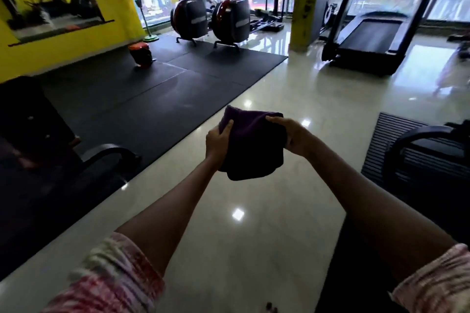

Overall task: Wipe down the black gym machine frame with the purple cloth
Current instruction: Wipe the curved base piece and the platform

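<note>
I hold a folded purple cloth in front of me, above the shiny tiled floor. My left hand grips its left edge with the thumb on top. Along the cloth's upper right edge, my right hand pinches it. The cloth hangs down between both hands. A black gym machine frame stands at the left, with a curved black foot on the floor. Another black machine part sits at the right edge. Neither hand touches any machine.
Black rubber mats cover the floor to the left. Two elliptical machines stand at the back, a treadmill at the back right, and a yellow wall with a mirror at left. A ridged mat lies at right.
</note>
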Action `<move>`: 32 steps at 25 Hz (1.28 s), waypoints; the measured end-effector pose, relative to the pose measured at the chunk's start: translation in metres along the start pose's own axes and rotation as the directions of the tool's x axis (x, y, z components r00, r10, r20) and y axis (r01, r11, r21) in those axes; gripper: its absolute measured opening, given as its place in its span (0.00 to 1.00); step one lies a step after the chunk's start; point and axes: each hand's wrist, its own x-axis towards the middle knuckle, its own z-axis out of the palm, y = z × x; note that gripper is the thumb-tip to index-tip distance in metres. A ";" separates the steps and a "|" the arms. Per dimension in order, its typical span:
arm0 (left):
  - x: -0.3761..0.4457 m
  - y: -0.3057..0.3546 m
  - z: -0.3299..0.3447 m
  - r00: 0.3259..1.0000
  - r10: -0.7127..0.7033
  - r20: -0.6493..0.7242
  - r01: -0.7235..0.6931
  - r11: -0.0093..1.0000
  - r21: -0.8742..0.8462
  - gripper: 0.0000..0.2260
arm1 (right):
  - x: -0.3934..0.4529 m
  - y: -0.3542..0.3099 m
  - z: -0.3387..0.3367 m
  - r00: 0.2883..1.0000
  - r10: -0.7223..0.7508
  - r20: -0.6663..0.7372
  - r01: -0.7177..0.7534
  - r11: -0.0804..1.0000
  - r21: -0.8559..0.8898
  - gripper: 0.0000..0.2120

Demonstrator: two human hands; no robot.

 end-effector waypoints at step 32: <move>0.139 0.135 0.878 0.057 0.088 0.995 -0.217 0.973 -0.073 0.13 | -0.047 -0.133 -0.676 0.125 0.067 -0.990 0.270 0.958 0.099 0.08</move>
